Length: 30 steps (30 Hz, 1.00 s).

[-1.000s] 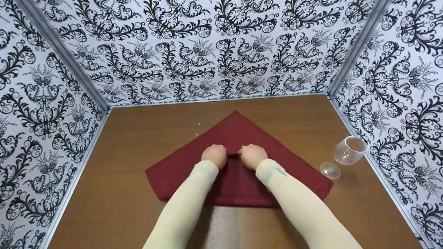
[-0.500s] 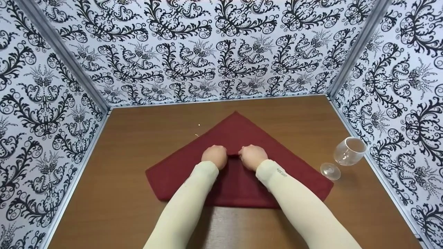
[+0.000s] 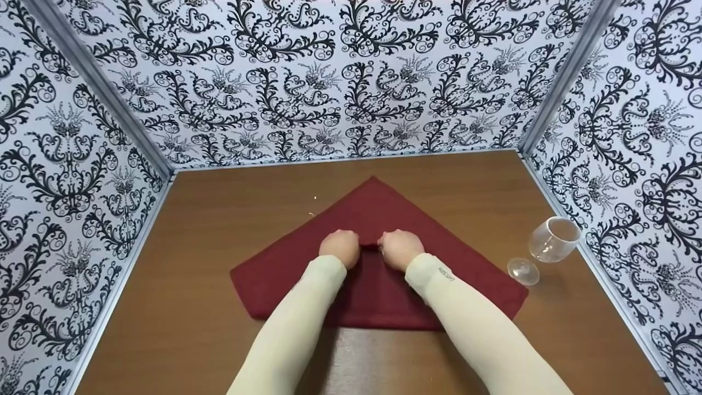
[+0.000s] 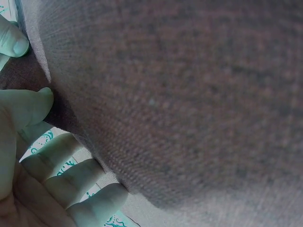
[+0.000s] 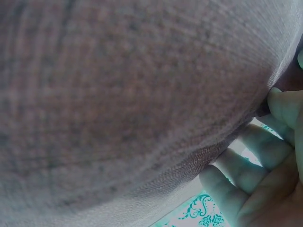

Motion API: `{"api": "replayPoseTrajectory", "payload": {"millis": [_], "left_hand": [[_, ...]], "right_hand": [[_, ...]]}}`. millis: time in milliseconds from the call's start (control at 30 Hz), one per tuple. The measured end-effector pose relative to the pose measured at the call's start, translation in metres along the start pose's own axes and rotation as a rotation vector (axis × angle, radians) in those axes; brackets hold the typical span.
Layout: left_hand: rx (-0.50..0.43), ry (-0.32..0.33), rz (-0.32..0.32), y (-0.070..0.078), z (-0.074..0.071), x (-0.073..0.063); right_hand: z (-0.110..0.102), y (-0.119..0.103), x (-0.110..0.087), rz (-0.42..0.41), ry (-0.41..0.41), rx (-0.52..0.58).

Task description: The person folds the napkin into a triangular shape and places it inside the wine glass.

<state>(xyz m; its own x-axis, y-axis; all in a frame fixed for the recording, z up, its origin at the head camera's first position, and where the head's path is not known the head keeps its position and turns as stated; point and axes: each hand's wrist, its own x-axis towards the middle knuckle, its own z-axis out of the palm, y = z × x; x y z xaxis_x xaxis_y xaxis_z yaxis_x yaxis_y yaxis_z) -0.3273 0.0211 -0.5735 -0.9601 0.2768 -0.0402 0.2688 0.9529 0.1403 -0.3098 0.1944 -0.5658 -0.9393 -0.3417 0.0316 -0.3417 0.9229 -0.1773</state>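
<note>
A dark red cloth napkin (image 3: pixel 373 208) is spread over the middle of the table, its one corner pointing away and its near edge folded straight. My left hand (image 3: pixel 340 248) and right hand (image 3: pixel 401 248) sit side by side over its centre, a short gap apart. Between them a raised edge of the cloth stretches from hand to hand. In the left wrist view the left thumb (image 4: pixel 35 104) pinches the cloth (image 4: pixel 165 104) against the forefinger, the other fingers curled loosely below. The right thumb (image 5: pixel 284 101) pinches it likewise in the right wrist view. Cloth fills most of both wrist views.
A clear stemmed glass (image 3: pixel 554 240) stands on the right of the wooden table (image 3: pixel 208 214), its foot close to the napkin's right corner. Patterned black-and-white walls (image 3: pixel 351 82) enclose the table at the back and both sides. Small pale specks lie left of the napkin's far corner.
</note>
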Motion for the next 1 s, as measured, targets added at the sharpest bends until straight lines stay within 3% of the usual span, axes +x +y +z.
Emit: {"api": "replayPoseTrajectory", "payload": {"millis": [700, 1000], "left_hand": [[-0.014, -0.038, -0.007, 0.001, -0.003, -0.001], [-0.013, -0.045, -0.009, -0.001, -0.014, 0.002]], "right_hand": [[0.005, 0.003, 0.001, 0.008, 0.011, -0.006], [-0.005, 0.004, 0.006, 0.002, -0.011, 0.008]]}}
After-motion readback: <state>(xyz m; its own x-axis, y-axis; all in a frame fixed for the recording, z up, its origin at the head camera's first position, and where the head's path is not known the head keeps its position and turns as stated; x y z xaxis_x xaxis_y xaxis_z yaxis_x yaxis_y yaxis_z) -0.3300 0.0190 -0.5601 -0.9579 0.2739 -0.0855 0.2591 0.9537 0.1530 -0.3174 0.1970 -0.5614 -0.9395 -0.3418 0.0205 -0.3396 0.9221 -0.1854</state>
